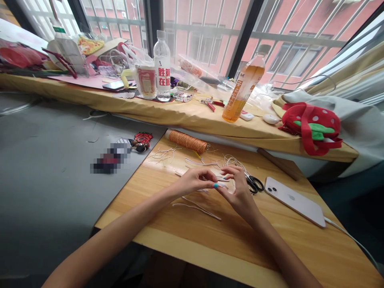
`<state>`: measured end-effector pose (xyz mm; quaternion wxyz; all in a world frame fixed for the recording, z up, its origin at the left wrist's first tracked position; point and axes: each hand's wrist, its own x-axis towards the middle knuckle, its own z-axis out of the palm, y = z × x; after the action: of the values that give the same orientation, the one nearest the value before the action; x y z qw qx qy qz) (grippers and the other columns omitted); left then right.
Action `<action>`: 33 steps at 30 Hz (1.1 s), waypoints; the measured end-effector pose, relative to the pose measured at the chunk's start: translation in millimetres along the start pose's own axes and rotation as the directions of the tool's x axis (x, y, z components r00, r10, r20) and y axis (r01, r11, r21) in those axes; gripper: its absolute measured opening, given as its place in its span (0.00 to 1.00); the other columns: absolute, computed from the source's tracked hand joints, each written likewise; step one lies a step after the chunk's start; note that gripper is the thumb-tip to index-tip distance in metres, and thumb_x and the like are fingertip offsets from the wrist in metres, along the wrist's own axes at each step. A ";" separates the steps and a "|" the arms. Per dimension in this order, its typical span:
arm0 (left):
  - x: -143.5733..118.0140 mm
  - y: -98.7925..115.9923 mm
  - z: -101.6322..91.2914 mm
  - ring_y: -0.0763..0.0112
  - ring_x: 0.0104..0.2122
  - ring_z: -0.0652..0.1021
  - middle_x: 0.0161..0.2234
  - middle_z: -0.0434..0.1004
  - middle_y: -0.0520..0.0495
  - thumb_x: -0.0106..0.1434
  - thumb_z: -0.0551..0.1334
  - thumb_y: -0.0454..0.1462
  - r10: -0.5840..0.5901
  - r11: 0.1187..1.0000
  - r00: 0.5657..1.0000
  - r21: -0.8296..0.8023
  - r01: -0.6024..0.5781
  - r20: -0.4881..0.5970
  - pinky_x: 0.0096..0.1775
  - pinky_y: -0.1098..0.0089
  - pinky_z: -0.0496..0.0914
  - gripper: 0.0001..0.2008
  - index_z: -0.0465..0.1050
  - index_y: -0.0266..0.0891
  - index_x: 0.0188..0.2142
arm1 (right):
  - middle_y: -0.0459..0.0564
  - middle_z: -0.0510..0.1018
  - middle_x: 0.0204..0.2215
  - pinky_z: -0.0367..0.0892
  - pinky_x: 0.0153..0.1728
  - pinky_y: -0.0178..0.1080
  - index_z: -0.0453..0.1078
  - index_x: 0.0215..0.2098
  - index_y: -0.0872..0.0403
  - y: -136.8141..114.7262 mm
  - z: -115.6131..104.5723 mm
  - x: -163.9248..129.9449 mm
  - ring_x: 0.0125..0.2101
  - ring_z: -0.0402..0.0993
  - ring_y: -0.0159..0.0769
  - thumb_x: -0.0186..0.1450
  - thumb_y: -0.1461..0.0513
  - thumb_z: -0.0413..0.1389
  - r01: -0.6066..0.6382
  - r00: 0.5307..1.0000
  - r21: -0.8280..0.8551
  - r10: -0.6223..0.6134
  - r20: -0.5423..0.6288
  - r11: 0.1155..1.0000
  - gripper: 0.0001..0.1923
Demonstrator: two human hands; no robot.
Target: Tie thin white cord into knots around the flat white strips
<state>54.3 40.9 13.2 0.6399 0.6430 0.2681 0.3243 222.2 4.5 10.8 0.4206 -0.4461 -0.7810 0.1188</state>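
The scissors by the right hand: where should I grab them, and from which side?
Take the scissors by the black handle loops, coming from the right, phone side. They lie flat on the wooden table, blades tucked behind the right hand.

Tabletop [186, 236]: light wood, smooth, satin sheen w/ visible grain. Spool [186, 141]: orange cord, rough ribbed winding. Cord pieces [196, 208]: pale, matt, thin. Scissors [255, 184]: black glossy plastic handles. Phone [295, 201]: white back, smooth, glossy. Bottle [162, 68]: clear plastic, shiny. Strawberry bag [313, 128]: red cloth, soft, matt.
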 end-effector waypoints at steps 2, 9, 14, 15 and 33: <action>0.7 -0.7 0.5 0.78 0.24 0.67 0.23 0.67 0.52 0.49 0.62 0.39 -0.002 1.000 0.999 -0.003 0.002 -0.039 0.27 0.76 0.60 0.09 0.68 0.33 0.27 | 0.53 0.59 0.44 0.63 0.39 0.43 0.55 0.47 0.50 1.6 -0.1 0.5 0.41 0.62 0.37 0.56 0.61 0.55 -0.082 0.996 0.064 0.080 0.037 0.995 0.22; 4.3 -2.4 0.7 0.77 0.23 0.69 0.22 0.68 0.52 0.46 0.63 0.39 -0.082 0.975 0.986 -0.218 0.048 -0.148 0.31 0.73 0.62 0.10 0.67 0.33 0.25 | 0.49 0.70 0.36 0.63 0.38 0.39 0.55 0.50 0.51 3.2 3.4 3.1 0.37 0.68 0.35 0.56 0.57 0.54 -0.528 0.835 0.480 0.326 0.443 0.700 0.25; 6.8 -11.3 -1.8 0.77 0.23 0.70 0.22 0.70 0.51 0.47 0.63 0.39 -0.086 0.954 0.984 -0.299 0.036 -0.154 0.32 0.73 0.62 0.10 0.67 0.32 0.25 | 0.44 0.67 0.19 0.59 0.27 0.35 0.68 0.29 0.55 1.5 8.8 -0.3 0.22 0.63 0.31 0.58 0.55 0.50 -0.532 0.822 0.303 0.396 0.408 0.791 0.12; 7.8 -14.3 -2.3 0.77 0.23 0.70 0.22 0.70 0.51 0.47 0.63 0.39 -0.091 0.948 0.984 -0.317 0.037 -0.156 0.32 0.73 0.63 0.11 0.67 0.32 0.25 | 0.44 0.67 0.19 0.58 0.26 0.34 0.68 0.28 0.55 1.3 9.5 -1.2 0.22 0.62 0.30 0.58 0.55 0.50 -0.523 0.826 0.280 0.399 0.397 0.805 0.12; 10.3 -15.8 -8.3 0.78 0.24 0.66 0.23 0.65 0.54 0.45 0.64 0.40 -0.094 0.952 0.941 -0.306 -0.011 -0.325 0.29 0.75 0.63 0.11 0.67 0.34 0.25 | 0.44 0.67 0.19 0.56 0.25 0.32 0.65 0.21 0.56 -10.6 9.3 -1.3 0.22 0.61 0.29 0.60 0.60 0.48 -0.410 0.826 0.142 0.301 0.476 0.901 0.12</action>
<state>55.8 54.7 -2.1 0.6827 0.4664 0.3338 0.4526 209.2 -0.8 10.3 0.2523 -0.4919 -0.7382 0.3866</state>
